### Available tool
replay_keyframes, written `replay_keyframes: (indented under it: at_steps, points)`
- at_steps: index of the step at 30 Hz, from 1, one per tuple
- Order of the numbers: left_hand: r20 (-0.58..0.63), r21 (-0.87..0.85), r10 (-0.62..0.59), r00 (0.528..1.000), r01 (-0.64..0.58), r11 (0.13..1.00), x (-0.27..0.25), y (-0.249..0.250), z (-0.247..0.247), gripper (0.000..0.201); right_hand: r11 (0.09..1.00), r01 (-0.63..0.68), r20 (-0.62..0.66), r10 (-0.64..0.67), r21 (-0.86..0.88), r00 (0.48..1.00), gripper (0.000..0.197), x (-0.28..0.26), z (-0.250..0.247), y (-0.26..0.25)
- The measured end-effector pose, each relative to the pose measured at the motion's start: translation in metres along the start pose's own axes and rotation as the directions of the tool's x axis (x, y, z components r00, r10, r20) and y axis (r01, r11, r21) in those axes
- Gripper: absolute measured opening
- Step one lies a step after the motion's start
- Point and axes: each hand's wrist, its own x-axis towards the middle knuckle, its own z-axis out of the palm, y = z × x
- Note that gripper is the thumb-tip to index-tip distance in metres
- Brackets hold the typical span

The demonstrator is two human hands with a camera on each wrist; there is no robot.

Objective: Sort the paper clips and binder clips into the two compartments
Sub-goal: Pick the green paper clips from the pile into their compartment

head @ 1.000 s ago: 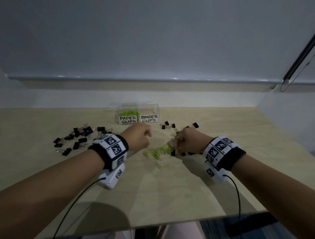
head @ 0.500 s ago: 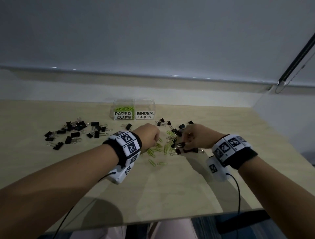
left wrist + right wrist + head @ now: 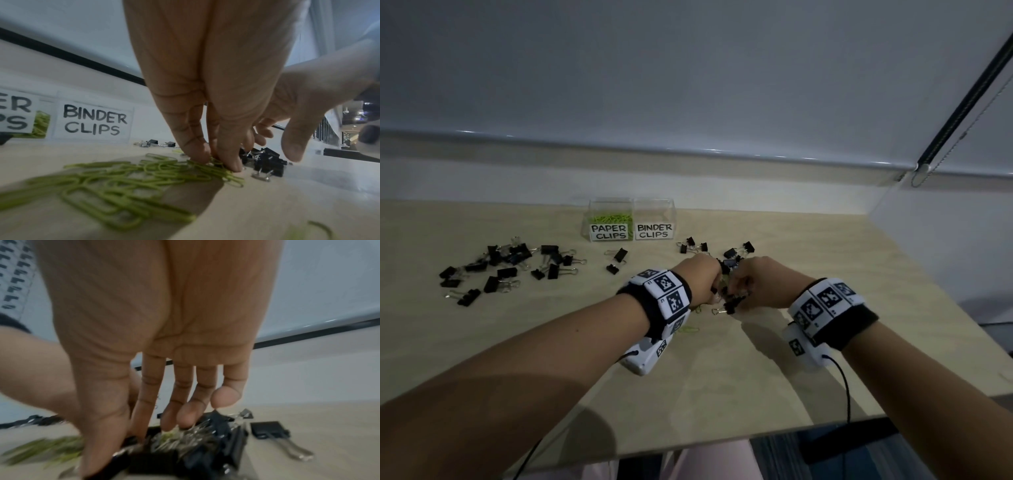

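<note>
Working the mixed heap at centre frame, the left hand (image 3: 216, 100) pinches green paper clips (image 3: 127, 177); the right hand (image 3: 164, 337) closes thumb and fingers on black binder clips (image 3: 205, 443), apparently separating kinds. The box (image 3: 631, 205) waits above, binder side seemingly empty.

Wooden table (image 3: 722, 387) bears clips (image 3: 506, 265) and container (image 3: 631, 219).
</note>
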Motion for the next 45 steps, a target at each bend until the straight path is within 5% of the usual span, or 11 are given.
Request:
replay_keyframes:
  at_steps: [6, 11, 14, 17, 22, 27, 33, 40, 45]
  points:
    - [0.023, -0.267, -0.012, 1.0, 0.018, 0.963, -0.008, -0.018, -0.004, 0.017, 0.999, 0.037, 0.039, -0.036, -0.012, 0.999, 0.015, 0.008, 0.012, -0.015]
    - [-0.129, -0.586, -0.077, 0.989, -0.013, 0.81, -0.026, -0.047, -0.022, 0.019, 0.999, 0.043, 0.062, -0.043, 0.0, 0.997, 0.009, 0.005, 0.012, -0.005]
    - [-0.113, -0.736, -0.153, 0.982, 0.02, 0.677, -0.033, -0.067, -0.028, 0.012, 0.997, 0.026, 0.056, -0.03, 0.068, 0.998, 0.012, 0.002, 0.012, 0.0]
    - [-0.091, -0.718, -0.197, 0.976, 0.073, 0.692, -0.042, -0.082, -0.031, 0.01, 0.995, 0.008, 0.022, -0.011, 0.102, 1.0, 0.01, 0.0, 0.008, 0.003]
    - [-0.157, -0.428, -0.148, 0.976, 0.067, 0.901, -0.054, -0.104, -0.024, 0.016, 0.996, -0.025, -0.117, 0.035, 0.085, 0.992, 0.006, 0.016, 0.002, -0.004]
    - [-0.166, -0.571, -0.164, 0.972, 0.041, 0.82, -0.054, -0.097, -0.026, 0.017, 0.99, 0.02, -0.165, 0.004, 0.141, 0.986, 0.016, 0.036, 0.001, -0.028]
    - [-0.193, -0.75, -0.26, 0.946, 0.028, 0.661, -0.053, -0.08, -0.023, 0.016, 0.846, 0.099, -0.229, 0.028, 0.524, 0.973, 0.031, 0.051, 0.007, -0.062]
    - [-0.145, -0.852, -0.328, 0.933, 0.051, 0.521, -0.057, -0.074, -0.023, 0.021, 0.734, 0.097, -0.234, 0.087, 0.672, 0.968, 0.012, 0.053, 0.015, -0.063]
    - [-0.164, -0.795, -0.315, 0.935, 0.064, 0.604, -0.059, -0.082, -0.024, 0.006, 0.77, 0.031, -0.163, 0.095, 0.638, 0.982, 0.011, 0.042, 0.017, -0.05]
